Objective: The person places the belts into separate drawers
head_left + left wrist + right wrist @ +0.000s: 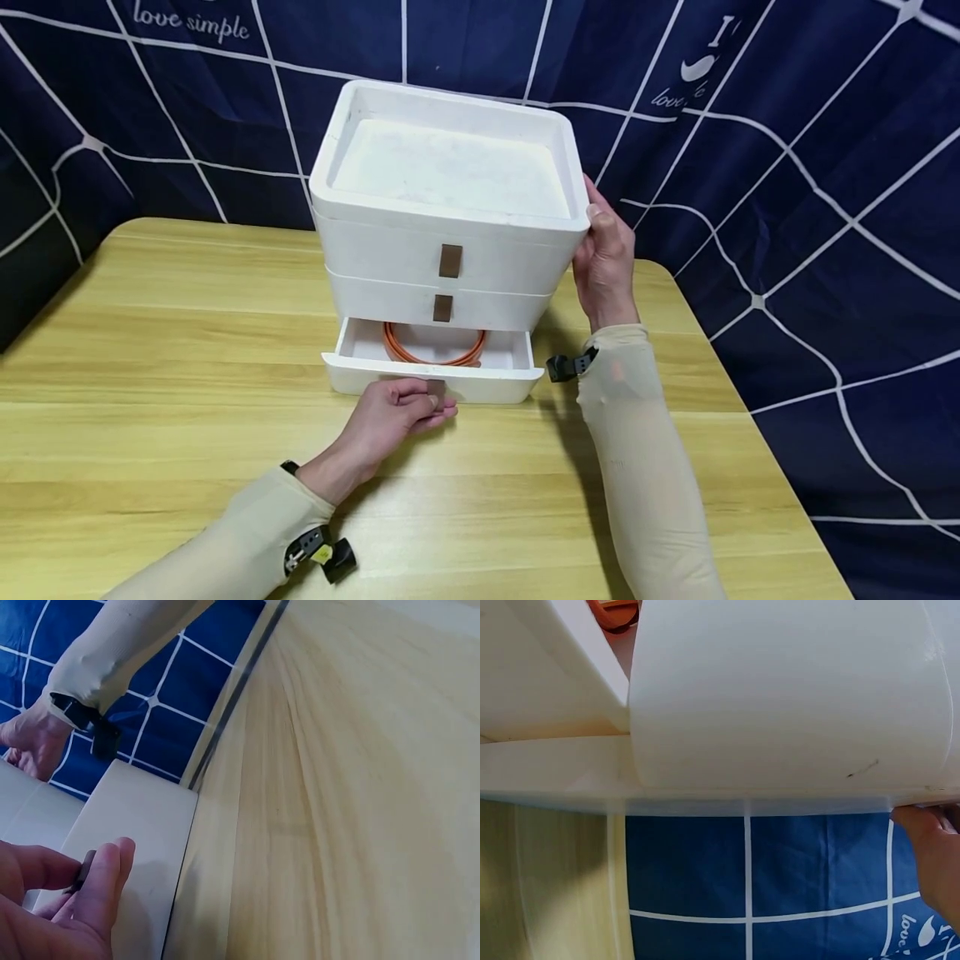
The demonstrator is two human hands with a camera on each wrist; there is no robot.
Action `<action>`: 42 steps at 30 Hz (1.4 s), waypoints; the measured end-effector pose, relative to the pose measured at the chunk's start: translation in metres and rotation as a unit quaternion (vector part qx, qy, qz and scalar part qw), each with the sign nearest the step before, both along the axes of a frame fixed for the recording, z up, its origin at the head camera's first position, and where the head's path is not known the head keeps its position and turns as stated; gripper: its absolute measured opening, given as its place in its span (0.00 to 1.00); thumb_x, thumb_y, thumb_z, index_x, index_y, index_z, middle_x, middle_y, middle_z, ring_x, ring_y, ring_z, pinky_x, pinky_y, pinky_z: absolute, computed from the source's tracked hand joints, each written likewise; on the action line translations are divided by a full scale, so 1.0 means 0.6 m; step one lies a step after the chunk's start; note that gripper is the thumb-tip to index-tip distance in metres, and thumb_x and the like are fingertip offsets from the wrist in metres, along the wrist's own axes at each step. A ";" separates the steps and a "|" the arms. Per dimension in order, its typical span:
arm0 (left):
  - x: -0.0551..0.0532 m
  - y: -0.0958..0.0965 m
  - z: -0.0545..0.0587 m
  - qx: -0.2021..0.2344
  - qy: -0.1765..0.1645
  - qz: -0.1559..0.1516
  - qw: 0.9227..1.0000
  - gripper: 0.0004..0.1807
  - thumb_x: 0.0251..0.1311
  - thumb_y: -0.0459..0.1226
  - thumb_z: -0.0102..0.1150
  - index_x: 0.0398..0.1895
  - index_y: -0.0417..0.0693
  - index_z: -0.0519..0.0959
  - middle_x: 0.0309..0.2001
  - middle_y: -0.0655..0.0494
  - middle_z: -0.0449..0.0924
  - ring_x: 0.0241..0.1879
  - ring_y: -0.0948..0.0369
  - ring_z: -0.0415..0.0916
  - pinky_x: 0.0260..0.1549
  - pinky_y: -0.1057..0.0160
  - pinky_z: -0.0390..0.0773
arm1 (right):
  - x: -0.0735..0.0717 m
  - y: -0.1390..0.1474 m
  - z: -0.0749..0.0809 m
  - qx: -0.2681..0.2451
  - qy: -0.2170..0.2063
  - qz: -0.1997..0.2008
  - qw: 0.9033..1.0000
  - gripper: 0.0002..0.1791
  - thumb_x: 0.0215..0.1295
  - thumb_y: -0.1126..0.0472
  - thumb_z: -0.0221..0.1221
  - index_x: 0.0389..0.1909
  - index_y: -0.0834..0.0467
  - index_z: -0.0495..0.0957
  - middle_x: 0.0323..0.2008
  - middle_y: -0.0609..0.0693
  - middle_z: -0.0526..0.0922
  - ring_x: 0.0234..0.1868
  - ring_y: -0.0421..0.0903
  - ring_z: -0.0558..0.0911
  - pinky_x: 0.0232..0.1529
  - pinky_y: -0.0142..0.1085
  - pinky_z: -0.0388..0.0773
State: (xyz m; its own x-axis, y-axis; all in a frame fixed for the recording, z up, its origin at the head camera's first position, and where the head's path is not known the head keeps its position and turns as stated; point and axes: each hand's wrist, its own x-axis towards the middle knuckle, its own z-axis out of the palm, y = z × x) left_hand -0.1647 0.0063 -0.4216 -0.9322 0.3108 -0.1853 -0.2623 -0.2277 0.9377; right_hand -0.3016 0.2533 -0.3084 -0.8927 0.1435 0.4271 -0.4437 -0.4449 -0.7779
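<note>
A white plastic drawer unit (pixel 382 242) stands on the table, its bottom drawer (pixel 495 387) pulled part way out. Inside that drawer lies a coiled orange cable (pixel 474 357), partly hidden under the drawers above. My left hand (pixel 386 421) pinches the brown pull tab (pixel 85 870) on the drawer's front between thumb and fingers. Up at the unit's right side, my right hand (pixel 609 258) grips the top corner, thumb by the rim and fingers along the side wall. The two upper drawers, with brown tabs (pixel 450 261) of their own, are closed.
A shallow tray top (pixel 450 167) with a raised rim crowns the unit. The wooden table (pixel 187 358) spreads out to the left and in front. Behind it and to the right hangs a dark blue cloth (pixel 480 42) with white lines.
</note>
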 end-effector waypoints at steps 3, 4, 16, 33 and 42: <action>0.002 0.002 -0.002 0.010 -0.007 0.008 1.000 0.13 0.64 0.20 0.49 0.50 0.20 0.75 0.46 0.32 0.81 0.46 0.49 0.83 0.50 0.61 0.82 | 0.001 0.000 -0.001 0.000 -0.002 0.001 1.000 0.31 0.61 0.64 0.51 0.66 0.70 0.67 0.65 0.60 0.71 0.64 0.53 0.71 0.64 0.37 0.72; 0.002 0.003 -0.003 0.013 -0.009 0.010 1.000 0.12 0.64 0.20 0.49 0.49 0.20 0.75 0.46 0.32 0.81 0.46 0.49 0.83 0.50 0.61 0.82 | 0.001 0.000 -0.001 0.000 -0.003 0.001 1.000 0.31 0.61 0.64 0.51 0.66 0.70 0.67 0.65 0.60 0.71 0.64 0.53 0.71 0.64 0.37 0.72; 0.004 0.008 -0.007 0.032 -0.024 0.036 0.999 0.11 0.64 0.20 0.47 0.47 0.20 0.74 0.45 0.32 0.82 0.44 0.49 0.83 0.50 0.60 0.82 | 0.003 -0.001 -0.001 0.008 -0.008 0.003 1.000 0.29 0.62 0.65 0.50 0.65 0.69 0.69 0.64 0.60 0.72 0.64 0.53 0.71 0.64 0.38 0.72; 0.007 0.014 -0.008 0.058 -0.049 0.071 0.995 0.11 0.66 0.21 0.46 0.49 0.24 0.73 0.44 0.32 0.82 0.45 0.48 0.83 0.49 0.58 0.83 | 0.004 -0.006 0.001 -0.009 -0.009 0.004 1.000 0.28 0.61 0.66 0.51 0.64 0.71 0.69 0.64 0.60 0.72 0.64 0.54 0.71 0.64 0.39 0.72; 0.004 0.018 -0.007 0.071 -0.050 0.061 0.994 0.11 0.65 0.21 0.47 0.49 0.24 0.72 0.44 0.32 0.82 0.45 0.48 0.83 0.49 0.58 0.82 | 0.007 0.002 0.002 0.018 0.011 -0.001 1.000 0.29 0.63 0.65 0.51 0.65 0.70 0.68 0.65 0.61 0.71 0.63 0.54 0.71 0.64 0.38 0.72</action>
